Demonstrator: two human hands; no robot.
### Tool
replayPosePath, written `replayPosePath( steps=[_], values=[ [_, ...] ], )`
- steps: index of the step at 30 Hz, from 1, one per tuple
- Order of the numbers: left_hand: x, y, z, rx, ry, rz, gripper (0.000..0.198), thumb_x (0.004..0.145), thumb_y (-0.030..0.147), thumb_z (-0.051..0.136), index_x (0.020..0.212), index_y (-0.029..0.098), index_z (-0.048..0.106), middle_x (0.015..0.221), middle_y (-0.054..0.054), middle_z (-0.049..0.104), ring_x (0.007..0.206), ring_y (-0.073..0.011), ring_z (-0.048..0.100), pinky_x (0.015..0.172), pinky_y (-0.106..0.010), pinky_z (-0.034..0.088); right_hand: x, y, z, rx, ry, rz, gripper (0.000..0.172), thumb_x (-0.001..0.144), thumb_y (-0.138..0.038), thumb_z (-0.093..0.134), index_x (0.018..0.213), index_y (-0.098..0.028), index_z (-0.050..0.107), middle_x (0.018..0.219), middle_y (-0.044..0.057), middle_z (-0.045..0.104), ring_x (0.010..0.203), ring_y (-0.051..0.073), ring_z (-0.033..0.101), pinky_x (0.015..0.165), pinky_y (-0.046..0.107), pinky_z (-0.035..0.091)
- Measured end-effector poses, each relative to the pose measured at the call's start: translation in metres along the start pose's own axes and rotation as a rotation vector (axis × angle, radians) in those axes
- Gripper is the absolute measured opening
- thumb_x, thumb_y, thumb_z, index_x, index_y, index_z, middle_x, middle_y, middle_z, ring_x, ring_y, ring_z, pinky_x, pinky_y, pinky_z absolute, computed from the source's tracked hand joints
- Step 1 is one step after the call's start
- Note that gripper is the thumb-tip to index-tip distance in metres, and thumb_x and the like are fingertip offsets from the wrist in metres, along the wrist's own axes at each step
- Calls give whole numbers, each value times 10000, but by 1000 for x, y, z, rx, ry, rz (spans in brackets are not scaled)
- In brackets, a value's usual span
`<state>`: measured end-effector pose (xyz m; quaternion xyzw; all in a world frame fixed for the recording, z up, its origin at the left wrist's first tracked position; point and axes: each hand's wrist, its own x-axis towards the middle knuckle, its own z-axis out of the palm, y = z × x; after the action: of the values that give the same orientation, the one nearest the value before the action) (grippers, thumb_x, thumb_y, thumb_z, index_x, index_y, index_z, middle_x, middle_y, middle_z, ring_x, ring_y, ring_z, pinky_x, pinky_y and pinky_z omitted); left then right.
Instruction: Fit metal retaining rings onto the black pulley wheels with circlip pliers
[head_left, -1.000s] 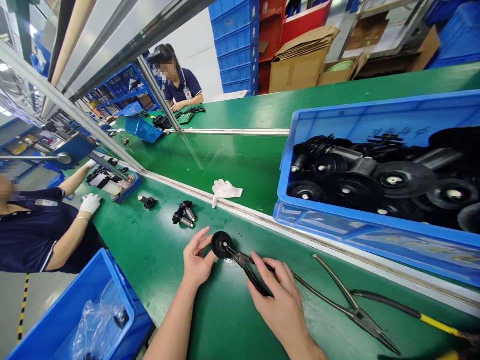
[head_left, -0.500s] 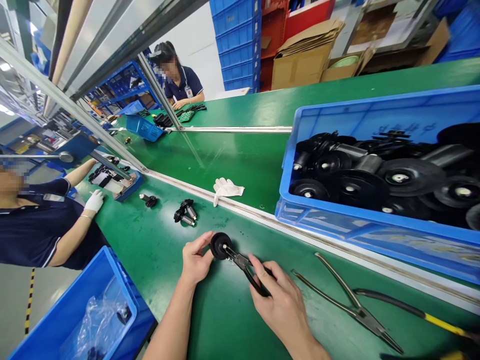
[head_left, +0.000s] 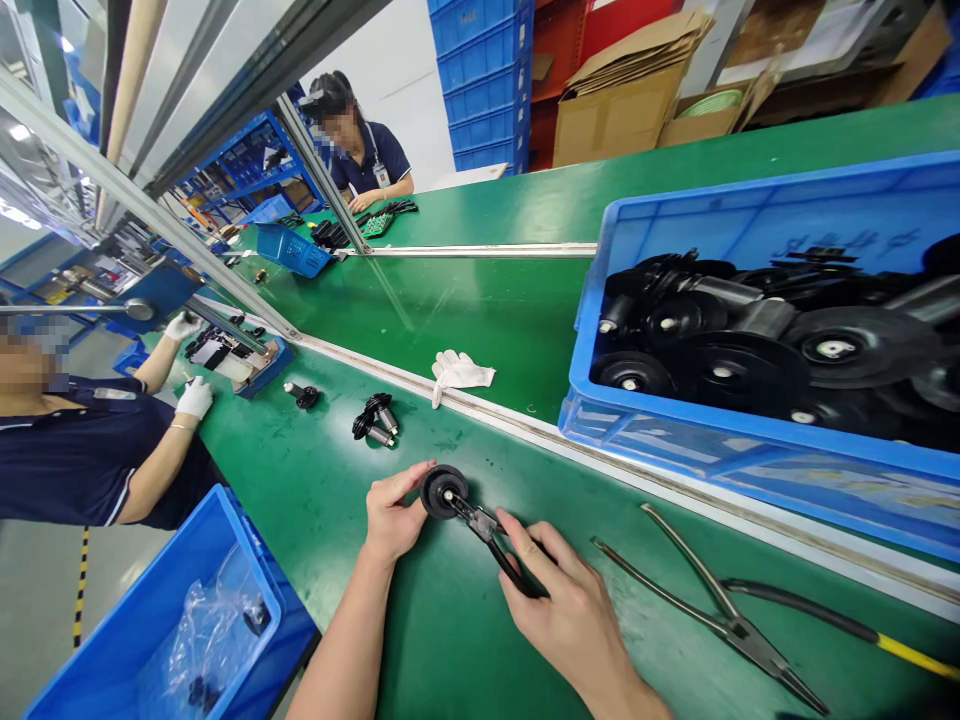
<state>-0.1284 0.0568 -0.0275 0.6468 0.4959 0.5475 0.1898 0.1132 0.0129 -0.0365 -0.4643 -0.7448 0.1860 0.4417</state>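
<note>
My left hand point(head_left: 395, 515) grips a round black disc-shaped part point(head_left: 437, 480) by its left edge, its face with the pale centre turned up toward me. In my right hand point(head_left: 559, 600) is a pair of pliers point(head_left: 491, 535) with black handles, fingers wrapped round them. The plier tips meet the disc at its light-coloured centre; whether they pinch anything there is too small to tell. Beyond my hands lie a few similar black parts with grey cylinders point(head_left: 377, 420). Larger long-nosed pliers point(head_left: 739, 630) rest on the green bench to the right of my right hand.
A blue crate point(head_left: 750, 450) full of black discs stands at the right. A white glove point(head_left: 461, 375) lies across the pale rail. At lower left is a blue bin point(head_left: 262, 590) with plastic bags. A gloved co-worker point(head_left: 97, 440) works by a bench fixture point(head_left: 262, 368); another person sits farther back.
The whole view has shifted slightly. My hands keep the same hold on the disc and pliers. The co-worker at left has a second gloved hand showing near the fixture.
</note>
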Motion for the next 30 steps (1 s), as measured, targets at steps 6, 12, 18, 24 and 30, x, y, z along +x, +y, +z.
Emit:
replayPosePath(
  steps=[6, 12, 18, 24, 30],
  values=[
    [9, 8, -3, 70, -27, 244, 518, 870, 85, 775, 1325, 327, 715, 1115, -48, 823, 997, -258, 807, 884, -376, 700, 0, 1, -2, -58, -2, -19, 555, 927, -104, 537, 1449, -279, 606, 847, 13, 587, 663, 123, 596, 607, 245, 455],
    [11, 13, 0, 138, 22, 306, 621, 845, 37, 773, 1384, 325, 664, 1068, -24, 838, 915, -235, 827, 924, -445, 693, -4, -5, 1, -53, 6, 28, 539, 922, -129, 545, 1432, -287, 620, 854, 11, 592, 632, 119, 589, 553, 242, 446],
    [-2, 17, 21, 172, 240, 233, 680, 771, 20, 827, 1372, 299, 677, 1104, -55, 824, 926, -253, 822, 830, -346, 708, -9, -16, 9, 36, 83, 89, 527, 931, -160, 608, 1451, -250, 596, 865, 20, 612, 645, 130, 611, 599, 243, 509],
    [-12, 22, 32, 208, 356, 159, 592, 763, 31, 823, 1292, 279, 730, 1079, -40, 828, 869, -229, 828, 817, -309, 700, -10, -26, 13, 66, 128, 92, 524, 933, -180, 666, 1451, -214, 590, 904, 46, 648, 714, 156, 662, 699, 268, 565],
    [-12, 24, 34, 230, 381, 82, 438, 766, 112, 843, 1184, 226, 781, 1024, -53, 839, 831, -247, 830, 794, -336, 709, -11, -29, 16, 104, 129, 108, 534, 933, -174, 675, 1459, -198, 583, 912, 57, 656, 731, 161, 667, 714, 272, 576]
  ],
)
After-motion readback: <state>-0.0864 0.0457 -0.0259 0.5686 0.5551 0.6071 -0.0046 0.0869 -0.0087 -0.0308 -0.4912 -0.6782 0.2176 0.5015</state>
